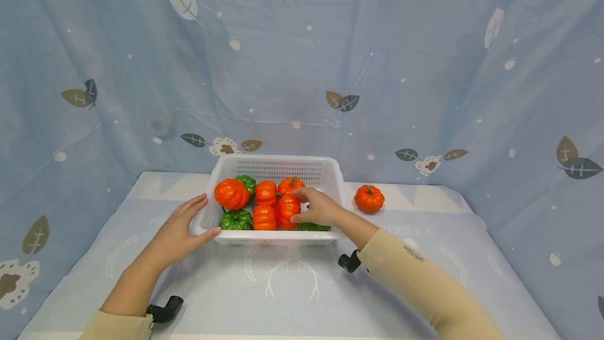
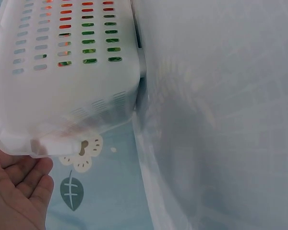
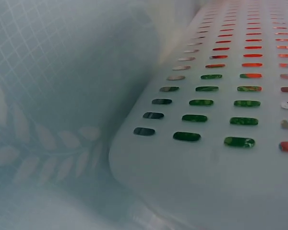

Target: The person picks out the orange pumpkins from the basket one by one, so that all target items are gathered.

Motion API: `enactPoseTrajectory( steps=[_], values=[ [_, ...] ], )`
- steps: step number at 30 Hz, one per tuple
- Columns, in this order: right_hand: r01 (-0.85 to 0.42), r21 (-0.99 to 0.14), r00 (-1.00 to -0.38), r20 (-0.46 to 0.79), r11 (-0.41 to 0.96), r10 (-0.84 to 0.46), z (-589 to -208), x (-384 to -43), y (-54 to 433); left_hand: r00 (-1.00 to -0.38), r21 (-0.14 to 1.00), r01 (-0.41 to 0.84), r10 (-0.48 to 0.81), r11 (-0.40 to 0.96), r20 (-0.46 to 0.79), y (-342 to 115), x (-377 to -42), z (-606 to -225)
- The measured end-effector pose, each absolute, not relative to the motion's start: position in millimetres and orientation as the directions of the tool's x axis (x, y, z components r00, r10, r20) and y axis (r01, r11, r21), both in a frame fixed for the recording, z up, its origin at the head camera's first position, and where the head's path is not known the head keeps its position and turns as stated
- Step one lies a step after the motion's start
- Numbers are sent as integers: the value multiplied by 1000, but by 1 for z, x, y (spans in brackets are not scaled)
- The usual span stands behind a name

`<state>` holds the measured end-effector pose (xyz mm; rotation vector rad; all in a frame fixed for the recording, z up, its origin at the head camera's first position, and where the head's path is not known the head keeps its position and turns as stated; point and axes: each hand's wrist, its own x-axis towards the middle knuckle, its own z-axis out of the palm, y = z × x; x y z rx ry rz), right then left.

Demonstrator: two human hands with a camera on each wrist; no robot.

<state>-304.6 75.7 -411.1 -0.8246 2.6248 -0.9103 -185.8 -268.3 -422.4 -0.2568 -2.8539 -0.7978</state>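
Note:
A white plastic basket [image 1: 273,235] with slotted walls holds several small orange pumpkins and some glossy green, ribbed vegetables [image 1: 236,220]. My right hand [image 1: 321,209] reaches over the basket's right part and pinches an orange pumpkin [image 1: 286,213] between thumb and fingers; another orange pumpkin [image 1: 290,185] sits just behind it. At the basket's left end, my left hand [image 1: 176,232] rests its spread fingers along the rim, the thumb at the front corner. The left wrist view shows those fingers [image 2: 36,177] against the basket's rim. In the right wrist view the basket wall [image 3: 211,163] hides the right hand.
One more orange pumpkin [image 1: 369,199] lies on the table right of the basket. A pale patterned cloth [image 1: 292,287] covers the table. Behind and at both sides hangs a blue curtain [image 1: 283,67] with leaf and flower prints.

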Motion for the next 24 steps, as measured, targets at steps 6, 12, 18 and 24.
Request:
enactPoseTrajectory(
  steps=[6,12,18,24],
  values=[
    [-439,-596,-798,-85,672,-596,-409,-308,73,-972,490,207,119,847,204,-268,-186,-422],
    [-421,-614,-785,-122,667,-608,-408,-311,71,-970,492,212,123,844,208,-268,-185,-422],
    [-400,-623,-786,-145,673,-601,-413,-316,69,-972,489,208,121,847,204,-267,-185,-421],
    [-408,-619,-793,-125,671,-597,-414,-317,68,-967,487,222,127,845,221,-266,-185,-420]
  ],
)
